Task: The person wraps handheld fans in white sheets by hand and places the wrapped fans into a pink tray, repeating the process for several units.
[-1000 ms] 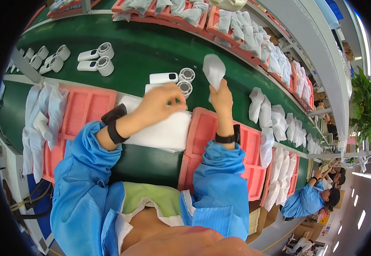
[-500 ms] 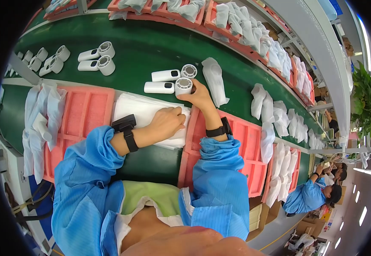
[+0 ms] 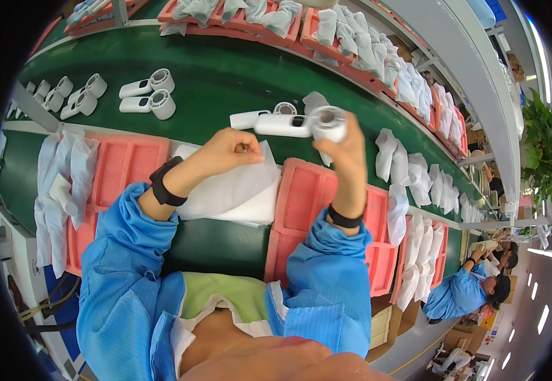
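Observation:
My right hand [image 3: 349, 151] grips a white handheld fan [image 3: 281, 126] by its round head, lifted above the table with its handle pointing left. In front of me, my left hand [image 3: 230, 150] has its fingers closed in a pinch on the upper edge of a thin white translucent bag [image 3: 234, 185]. That bag is raised off a stack of white bags [image 3: 258, 211]. Behind the held fan lies a second white fan [image 3: 247, 119], partly covered by it. A fan in a white bag [image 3: 314, 100] lies just beyond my right hand, also partly hidden.
Pink foam trays stand on both sides of the stack: a left tray [image 3: 130, 166] and a right tray [image 3: 301, 187]. Several bare fans [image 3: 137, 105] lie at the left of the green table [image 3: 212, 70]. Bagged items [image 3: 390, 155] lie to the right. Filled pink trays [image 3: 250, 28] line the back.
My right hand has picked up the nearer fan and moved it right. My left hand has risen from the stack, lifting the top bag's edge.

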`<state>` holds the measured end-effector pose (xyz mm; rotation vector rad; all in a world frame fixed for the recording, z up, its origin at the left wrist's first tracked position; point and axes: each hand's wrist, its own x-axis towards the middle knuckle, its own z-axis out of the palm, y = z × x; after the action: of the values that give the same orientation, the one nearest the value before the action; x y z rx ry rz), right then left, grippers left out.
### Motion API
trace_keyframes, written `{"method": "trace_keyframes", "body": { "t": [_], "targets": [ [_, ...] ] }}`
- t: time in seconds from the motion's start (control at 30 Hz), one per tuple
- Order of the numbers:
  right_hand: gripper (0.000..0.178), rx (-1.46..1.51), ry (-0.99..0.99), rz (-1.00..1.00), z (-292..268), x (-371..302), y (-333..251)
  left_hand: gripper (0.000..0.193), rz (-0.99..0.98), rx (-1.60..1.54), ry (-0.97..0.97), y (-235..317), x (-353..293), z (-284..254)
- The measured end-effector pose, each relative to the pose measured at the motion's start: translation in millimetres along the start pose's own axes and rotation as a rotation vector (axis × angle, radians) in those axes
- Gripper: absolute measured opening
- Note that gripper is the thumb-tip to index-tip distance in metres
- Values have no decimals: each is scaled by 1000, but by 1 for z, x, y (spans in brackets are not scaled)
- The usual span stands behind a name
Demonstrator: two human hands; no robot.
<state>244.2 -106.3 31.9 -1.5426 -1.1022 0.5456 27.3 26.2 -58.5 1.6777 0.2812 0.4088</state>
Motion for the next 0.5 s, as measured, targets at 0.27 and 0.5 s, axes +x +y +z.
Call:
{"method": "trace_keyframes", "body": {
  "t": [0.27,0.5],
  "targets": [
    [51,-58,-198,-81,11,-30,-39,12,-9,-179,184,49,-29,-22],
    [55,-346,-225,-326,117,-85,-41,7,178,-545,326,47,-95,-14]
  ]
}}
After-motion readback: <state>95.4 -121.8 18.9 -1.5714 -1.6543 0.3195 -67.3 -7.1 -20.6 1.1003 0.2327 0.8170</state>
